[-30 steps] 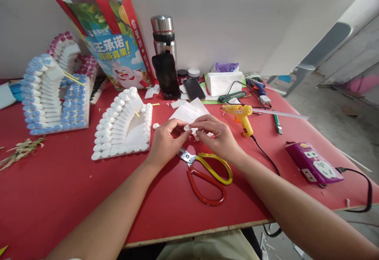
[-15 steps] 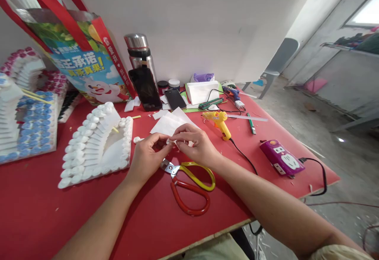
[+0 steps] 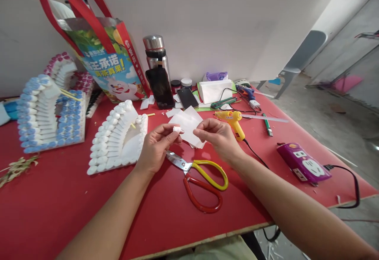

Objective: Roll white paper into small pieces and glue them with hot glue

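My left hand (image 3: 156,144) pinches a small crumpled white piece (image 3: 177,129) between thumb and fingers; it may be paper or soft foam. A short gap to the right, my right hand (image 3: 218,137) has its thumb and index fingertip pressed together, and I cannot make out anything between them. Below both hands lie scissors (image 3: 185,166) with one yellow and one red handle. Loose white sheets (image 3: 185,124) rest on the table behind my fingers. To the left stands a white fan-shaped piece (image 3: 118,139) edged with rounded white tufts.
A yellow glue gun (image 3: 233,122) and a purple power strip (image 3: 303,163) lie on the right. A phone (image 3: 160,88) leans on a steel flask (image 3: 155,49) at the back. Blue-tufted work (image 3: 51,114) and a printed bag (image 3: 109,64) stand left on the red table (image 3: 74,208).
My hands have moved apart from each other, and the white piece stays with the left. The view has turned left, so the table's things sit further right in the picture.
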The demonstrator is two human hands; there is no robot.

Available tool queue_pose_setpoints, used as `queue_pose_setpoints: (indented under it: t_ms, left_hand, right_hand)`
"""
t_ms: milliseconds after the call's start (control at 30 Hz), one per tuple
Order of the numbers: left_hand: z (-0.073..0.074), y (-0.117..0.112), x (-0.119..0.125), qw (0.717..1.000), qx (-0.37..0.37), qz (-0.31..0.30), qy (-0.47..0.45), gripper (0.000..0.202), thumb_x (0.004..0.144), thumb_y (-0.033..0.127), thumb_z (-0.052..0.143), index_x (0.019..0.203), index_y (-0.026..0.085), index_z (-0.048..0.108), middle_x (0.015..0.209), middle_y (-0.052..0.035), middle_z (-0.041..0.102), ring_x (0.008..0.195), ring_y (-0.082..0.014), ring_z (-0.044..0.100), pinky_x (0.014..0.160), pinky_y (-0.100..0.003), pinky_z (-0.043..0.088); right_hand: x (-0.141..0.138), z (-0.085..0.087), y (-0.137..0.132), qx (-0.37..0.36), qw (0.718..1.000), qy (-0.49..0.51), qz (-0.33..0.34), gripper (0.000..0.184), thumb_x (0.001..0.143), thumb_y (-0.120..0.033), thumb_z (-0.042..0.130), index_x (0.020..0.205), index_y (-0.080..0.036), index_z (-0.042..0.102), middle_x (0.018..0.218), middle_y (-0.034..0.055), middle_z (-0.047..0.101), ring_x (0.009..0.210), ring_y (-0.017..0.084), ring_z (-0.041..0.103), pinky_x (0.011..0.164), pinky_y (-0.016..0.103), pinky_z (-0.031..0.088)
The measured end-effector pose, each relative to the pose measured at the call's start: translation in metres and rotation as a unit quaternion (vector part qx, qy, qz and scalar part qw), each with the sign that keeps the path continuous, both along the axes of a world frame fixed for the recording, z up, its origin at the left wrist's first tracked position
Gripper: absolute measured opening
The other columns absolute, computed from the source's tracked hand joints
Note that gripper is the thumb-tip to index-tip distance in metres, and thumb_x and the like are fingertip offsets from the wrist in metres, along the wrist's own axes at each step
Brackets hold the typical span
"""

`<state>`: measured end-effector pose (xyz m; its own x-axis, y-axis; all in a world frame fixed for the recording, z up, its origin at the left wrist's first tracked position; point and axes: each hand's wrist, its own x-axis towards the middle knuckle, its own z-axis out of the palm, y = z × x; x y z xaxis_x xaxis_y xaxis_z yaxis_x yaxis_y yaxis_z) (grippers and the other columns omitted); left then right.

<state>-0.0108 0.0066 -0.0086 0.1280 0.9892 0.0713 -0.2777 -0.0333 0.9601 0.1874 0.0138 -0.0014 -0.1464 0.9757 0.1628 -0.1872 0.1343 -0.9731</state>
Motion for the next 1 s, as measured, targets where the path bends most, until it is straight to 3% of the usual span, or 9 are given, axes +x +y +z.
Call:
queue_pose_setpoints:
  t_ms: [167,400,567,633,700,800,1000]
  left_hand:
    - [0.003,-0.002,-0.001,0.995,-0.023,-0.063,-0.077,0.018,0.085,0.019,0.071,0.102,0.018,0.074,0.097,-0.0063,0.073,0.074,-0.0098,0.065,0.076,-0.023,0.056]
    - [0.002,-0.001,-0.003,0.986,-0.062,-0.100,-0.115,0.013,0.086,0.021,0.070,0.096,0.014,0.074,0.091,-0.0073,0.073,0.068,-0.0095,0.064,0.066,-0.021,0.056]
    - [0.001,-0.001,0.000,0.987,-0.067,-0.116,-0.090,0.016,0.089,0.028,0.068,0.093,0.013,0.071,0.082,-0.0046,0.069,0.062,-0.0081,0.060,0.060,-0.020,0.053]
    - [0.001,-0.003,0.002,0.989,-0.067,-0.116,-0.071,0.018,0.090,0.031,0.068,0.091,0.013,0.069,0.080,-0.0037,0.068,0.061,-0.0079,0.060,0.060,-0.019,0.052]
    - [0.001,-0.004,0.004,0.993,-0.059,-0.100,-0.036,0.018,0.088,0.032,0.069,0.091,0.015,0.068,0.078,-0.0028,0.068,0.061,-0.0085,0.060,0.061,-0.020,0.052]
    - [0.002,-0.007,0.006,0.997,-0.010,-0.042,0.059,0.022,0.086,0.033,0.073,0.100,0.017,0.068,0.075,-0.0014,0.068,0.064,-0.0111,0.063,0.064,-0.022,0.053]
    - [-0.001,-0.011,0.009,0.963,0.137,0.041,0.230,0.020,0.087,0.032,0.071,0.103,0.019,0.069,0.087,-0.0026,0.070,0.075,-0.0130,0.066,0.069,-0.023,0.053]
  right_hand:
    - [0.002,-0.001,-0.001,-0.004,0.999,0.021,0.033,0.021,0.075,-0.032,0.082,0.073,-0.016,0.068,0.070,0.0008,0.067,0.057,0.010,0.057,0.059,0.028,0.049]
    - [-0.001,-0.001,-0.003,-0.008,0.998,0.020,0.053,0.017,0.082,-0.033,0.075,0.083,-0.016,0.072,0.079,0.0036,0.072,0.059,0.009,0.057,0.062,0.027,0.049]
    - [-0.003,-0.004,-0.003,-0.031,0.999,0.006,0.037,0.027,0.079,-0.036,0.079,0.069,-0.016,0.062,0.062,-0.0015,0.062,0.052,0.008,0.052,0.052,0.025,0.043]
    - [-0.004,-0.005,-0.004,-0.020,0.999,0.008,0.039,0.025,0.078,-0.036,0.079,0.074,-0.017,0.063,0.065,-0.0021,0.061,0.054,0.008,0.052,0.053,0.025,0.044]
    - [-0.005,-0.004,-0.005,-0.003,0.998,0.023,0.066,0.024,0.077,-0.033,0.080,0.091,-0.019,0.067,0.074,-0.0017,0.063,0.061,0.010,0.057,0.057,0.025,0.047]
    - [-0.009,-0.003,-0.006,-0.002,0.993,0.035,0.113,0.038,0.076,-0.029,0.080,0.110,-0.021,0.066,0.084,-0.0016,0.063,0.071,0.011,0.062,0.067,0.027,0.051]
    - [-0.010,-0.006,-0.006,-0.051,0.995,-0.010,0.087,0.027,0.082,-0.038,0.074,0.094,-0.016,0.064,0.076,0.0000,0.066,0.061,0.010,0.060,0.060,0.027,0.050]
